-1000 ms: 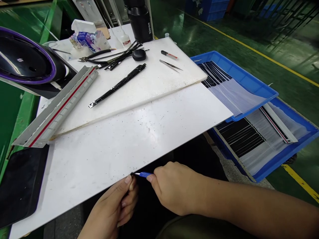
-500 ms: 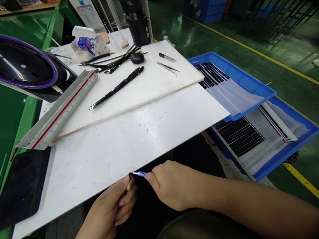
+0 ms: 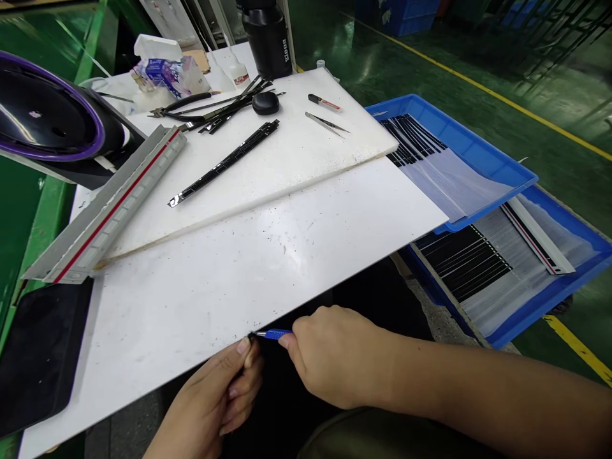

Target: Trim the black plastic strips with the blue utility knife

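Observation:
My right hand (image 3: pixel 337 357) grips a small blue-handled knife (image 3: pixel 273 334), its metal tip pointing left at the front edge of the white table board (image 3: pixel 229 280). My left hand (image 3: pixel 215 398) sits just below that edge, fingers pinched around a thin dark piece that is mostly hidden under the board. The knife tip meets the left fingertips. A long black strip (image 3: pixel 224 163) lies on the thicker white cutting board (image 3: pixel 287 159) further back.
A grey ruler with a red line (image 3: pixel 108 207) lies at the left. Pliers (image 3: pixel 182 108), tweezers (image 3: pixel 327 123), a marker (image 3: pixel 324 102), a black bottle (image 3: pixel 268 38) and tissues (image 3: pixel 165 67) stand at the back. Two blue bins (image 3: pixel 478 159) of black strips sit at right. A black pad (image 3: pixel 41 350) lies at left.
Only the head view shifted slightly; both hands stay at the board's front edge with the knife tip against the left fingers.

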